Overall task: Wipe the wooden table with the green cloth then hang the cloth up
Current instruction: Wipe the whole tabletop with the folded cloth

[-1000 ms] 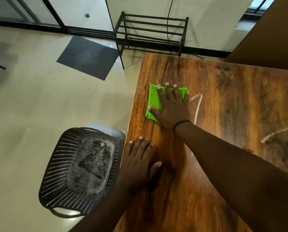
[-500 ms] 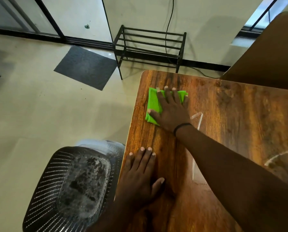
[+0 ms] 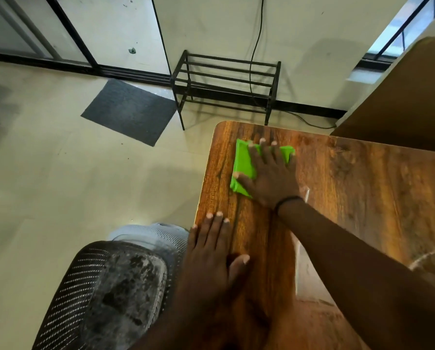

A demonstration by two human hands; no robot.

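I'm looking down at a pale floor with a wooden table (image 3: 350, 198) filling the right half of my view, its rounded far-left corner toward a wall.

Nearest me, my left hand (image 3: 208, 258) lies flat on the table's left edge, fingers spread and pointing away, thumb out to the right; it has hold of nothing and looks to be bracing. Just beside it, off the table, a dark perforated basket (image 3: 97, 294) sits on the floor.

Farther out, my right hand (image 3: 269, 178) reaches across from the right, palm pressed flat on the green cloth (image 3: 244, 165), fingers splayed rather than curled, so it pins the cloth and doesn't pinch it. The cloth is folded into a rough rectangle near the far-left corner, its long axis running near to far along the table's left edge. It sticks out to the left and ahead of my palm, so the right hand is the one on it, with the left well short of it. I judge the wiping is mid-stroke, with most of the tabletop to the right left to do.

Beyond the table stands a black metal rack (image 3: 226, 84) against the wall, a grey mat (image 3: 130, 112) to its left.

The cloth under my palm is hidden, my right forearm covers part of the table, and pale streaks near it are hard to make out. I see no obvious hanging spot.
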